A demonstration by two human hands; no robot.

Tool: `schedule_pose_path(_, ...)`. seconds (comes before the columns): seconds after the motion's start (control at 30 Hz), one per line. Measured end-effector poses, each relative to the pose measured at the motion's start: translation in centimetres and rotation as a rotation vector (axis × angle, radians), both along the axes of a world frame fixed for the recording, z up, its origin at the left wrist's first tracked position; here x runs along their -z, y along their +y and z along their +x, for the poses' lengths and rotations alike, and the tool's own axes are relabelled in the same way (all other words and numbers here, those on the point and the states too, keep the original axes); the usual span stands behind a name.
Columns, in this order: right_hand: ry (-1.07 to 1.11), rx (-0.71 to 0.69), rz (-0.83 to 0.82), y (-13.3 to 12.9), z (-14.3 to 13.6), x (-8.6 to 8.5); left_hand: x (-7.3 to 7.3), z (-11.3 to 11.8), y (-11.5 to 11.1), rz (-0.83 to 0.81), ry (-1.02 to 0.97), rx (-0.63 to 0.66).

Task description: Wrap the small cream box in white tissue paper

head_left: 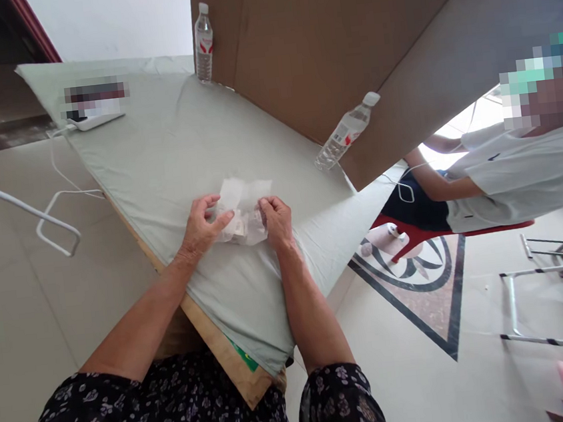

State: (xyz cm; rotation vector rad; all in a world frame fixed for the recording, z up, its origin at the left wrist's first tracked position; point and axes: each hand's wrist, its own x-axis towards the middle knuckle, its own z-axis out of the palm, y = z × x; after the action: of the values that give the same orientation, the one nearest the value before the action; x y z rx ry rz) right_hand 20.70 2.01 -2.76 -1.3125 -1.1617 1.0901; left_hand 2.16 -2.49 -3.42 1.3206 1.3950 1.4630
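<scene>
A thin, see-through whitish wrapper (246,192) lies spread on the cloth in front of me. On it sits a small pale block-like item (238,227), partly covered by the film; its kind is not clear. My left hand (202,226) is at the wrapper's left side, thumb and fingers apart, with the thumb tip close to the small item. On the other side, my right hand (277,221) has its thumb and fingers pinched together on the wrapper's right edge.
A pale green cloth (164,143) covers the table. Two water bottles (203,44) stand by tall cardboard panels (289,49). A white device (98,115) with a cable lies at the far left. At right, a person in a white shirt (534,174) sits on a red chair.
</scene>
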Motion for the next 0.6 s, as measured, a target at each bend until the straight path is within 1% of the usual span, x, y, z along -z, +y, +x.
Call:
schedule_pose_path(0.07,-0.011,-0.027,0.038,-0.2,-0.3,0.0,-0.1,0.1,-0.2,0.008,0.144,-0.05)
schedule_pose_path(0.13,-0.021,-0.045,0.09,-0.3,-0.4,-0.1,-0.5,0.1,-0.3,-0.034,0.212,-0.067)
schedule_pose_path(0.27,-0.036,-0.03,0.141,-0.4,-0.2,-0.3,-2.1,-0.2,0.3,-0.191,0.275,-0.003)
schedule_pose_path(0.33,-0.04,-0.007,0.169,-0.3,0.1,-0.3,-2.9,-0.6,0.7,-0.25,0.324,-0.002)
schedule_pose_path(0.4,-0.044,0.02,0.188,-0.1,0.3,-0.3,-3.5,-1.3,1.1,-0.262,0.391,-0.049)
schedule_pose_path(0.47,-0.044,0.052,0.188,0.2,0.6,-0.1,-3.8,-2.1,1.4,-0.268,0.437,-0.106)
schedule_pose_path(0.6,-0.01,0.093,0.108,1.1,1.1,0.9,-3.5,-3.6,1.9,-0.321,0.49,-0.198)
